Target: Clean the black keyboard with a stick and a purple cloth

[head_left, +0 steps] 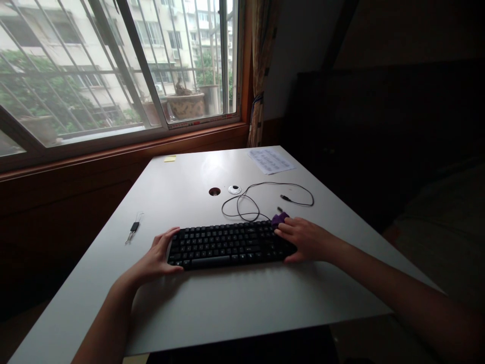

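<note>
A black keyboard point(220, 245) lies on the white table point(227, 308), its long side facing me. My left hand point(155, 258) grips its left end, with the thumb at the front corner and the fingers at the back corner. At the right end, my right hand point(303, 240) holds a crumpled purple cloth point(279, 219) against the back corner, and its thumb rests near the front edge. A thin black cable point(259, 199) loops behind the keyboard, with a plug at its end.
A black binder clip point(134, 226) lies at the left. Printed sheets point(271, 160) and a yellow note point(170, 158) are near the far edge. Behind the keyboard are a round hole point(214, 191) and a white round cover point(234, 189). A barred window stands beyond the table.
</note>
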`<state>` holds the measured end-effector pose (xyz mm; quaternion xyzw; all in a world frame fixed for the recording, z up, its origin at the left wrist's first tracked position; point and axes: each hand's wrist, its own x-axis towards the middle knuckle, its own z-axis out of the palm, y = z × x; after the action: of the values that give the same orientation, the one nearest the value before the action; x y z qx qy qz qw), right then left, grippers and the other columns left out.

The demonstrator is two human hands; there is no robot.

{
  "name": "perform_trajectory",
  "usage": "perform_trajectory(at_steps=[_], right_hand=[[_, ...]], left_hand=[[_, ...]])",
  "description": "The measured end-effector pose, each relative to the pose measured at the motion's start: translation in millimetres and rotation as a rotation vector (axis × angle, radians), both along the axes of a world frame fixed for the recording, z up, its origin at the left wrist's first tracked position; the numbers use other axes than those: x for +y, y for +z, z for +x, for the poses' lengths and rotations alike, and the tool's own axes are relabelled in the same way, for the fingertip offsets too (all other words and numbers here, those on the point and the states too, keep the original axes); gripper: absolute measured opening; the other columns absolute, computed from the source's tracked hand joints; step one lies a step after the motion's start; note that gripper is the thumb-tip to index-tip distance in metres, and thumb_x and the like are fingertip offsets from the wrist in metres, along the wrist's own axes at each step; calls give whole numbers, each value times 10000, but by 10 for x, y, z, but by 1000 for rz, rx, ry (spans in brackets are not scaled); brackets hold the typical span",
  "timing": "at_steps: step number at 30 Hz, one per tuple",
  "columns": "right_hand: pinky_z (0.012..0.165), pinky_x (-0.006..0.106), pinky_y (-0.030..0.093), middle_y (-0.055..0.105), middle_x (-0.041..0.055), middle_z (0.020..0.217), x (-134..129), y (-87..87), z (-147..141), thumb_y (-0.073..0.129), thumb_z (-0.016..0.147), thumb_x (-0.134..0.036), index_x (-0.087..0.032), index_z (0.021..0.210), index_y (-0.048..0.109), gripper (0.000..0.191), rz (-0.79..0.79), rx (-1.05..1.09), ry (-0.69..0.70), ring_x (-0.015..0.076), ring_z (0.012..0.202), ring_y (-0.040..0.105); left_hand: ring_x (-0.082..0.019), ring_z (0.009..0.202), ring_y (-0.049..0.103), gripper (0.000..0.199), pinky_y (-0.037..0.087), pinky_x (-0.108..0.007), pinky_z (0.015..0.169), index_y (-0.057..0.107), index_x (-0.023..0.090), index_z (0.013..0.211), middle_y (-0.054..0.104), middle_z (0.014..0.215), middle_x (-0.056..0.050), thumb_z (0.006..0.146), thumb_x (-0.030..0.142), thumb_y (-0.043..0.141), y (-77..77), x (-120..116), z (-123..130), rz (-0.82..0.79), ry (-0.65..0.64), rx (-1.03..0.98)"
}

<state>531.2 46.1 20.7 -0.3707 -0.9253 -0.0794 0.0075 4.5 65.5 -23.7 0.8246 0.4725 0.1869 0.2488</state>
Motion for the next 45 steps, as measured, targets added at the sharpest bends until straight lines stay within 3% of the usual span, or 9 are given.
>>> perform_trajectory(at_steps=[2,5,8,13,17,26,29,38,45], right_hand=[[994,503,466,637,150,1285,-17,32,9,739,813,-615,-165,1282,674,653,10,73,-25,342,1164,548],[1071,509,434,570,114,1408,-25,103,-10,652,925,-508,-239,1181,721,378,-12,225,-79,321,1245,512],[1065,497,450,570,108,1403,21,109,-33,556,989,-374,-256,1137,713,246,-7,381,-203,297,1247,526],[1002,474,491,674,113,1214,169,-35,-25,608,948,-371,-209,1236,653,333,-87,431,-364,287,1120,601],[985,451,496,701,99,1097,220,-92,-60,617,937,-311,-203,1080,706,199,-59,423,-344,277,1063,608],[772,328,525,700,104,1012,40,64,-467,509,960,-163,-167,955,695,186,-21,137,-458,217,849,675],[760,319,521,710,114,1022,-12,86,-536,482,967,-147,-162,965,698,216,-35,84,-476,222,864,696],[798,316,550,725,89,1066,-89,131,-412,518,948,-172,-194,982,752,237,-127,200,-442,206,869,712],[753,310,553,738,57,980,-272,167,-292,586,868,-175,-227,900,778,202,-357,266,-402,205,842,704]], left_hand=[[-406,1488,270,1041,288,-657,1214,208,345,1573,302,1589,-133,753,435,842,3,-1,-1,4,-3,1],[-402,1490,273,1043,294,-649,1215,213,347,1576,297,1601,-129,750,440,843,-11,9,-11,18,-13,-5],[-399,1488,285,1045,307,-642,1211,227,352,1580,305,1606,-126,744,451,846,-34,24,-25,38,-18,-8],[-393,1485,291,1029,317,-629,1209,239,353,1577,306,1610,-120,751,454,843,-37,29,-30,52,-23,-6],[-403,1477,305,1032,326,-634,1201,251,348,1579,311,1606,-125,742,455,846,-13,19,-12,53,-21,-4],[-416,1473,285,1040,316,-664,1192,224,366,1575,292,1608,-118,746,453,847,-28,26,-20,48,-27,9],[-412,1471,280,1046,308,-659,1198,212,376,1574,290,1610,-111,747,448,848,-20,22,-20,44,-28,7],[-395,1478,280,1035,310,-637,1206,209,366,1572,294,1609,-114,757,460,841,-20,13,-21,32,-15,14],[-395,1474,302,1038,329,-625,1202,224,369,1576,311,1606,-110,751,472,845,-45,25,-40,58,-15,22]])
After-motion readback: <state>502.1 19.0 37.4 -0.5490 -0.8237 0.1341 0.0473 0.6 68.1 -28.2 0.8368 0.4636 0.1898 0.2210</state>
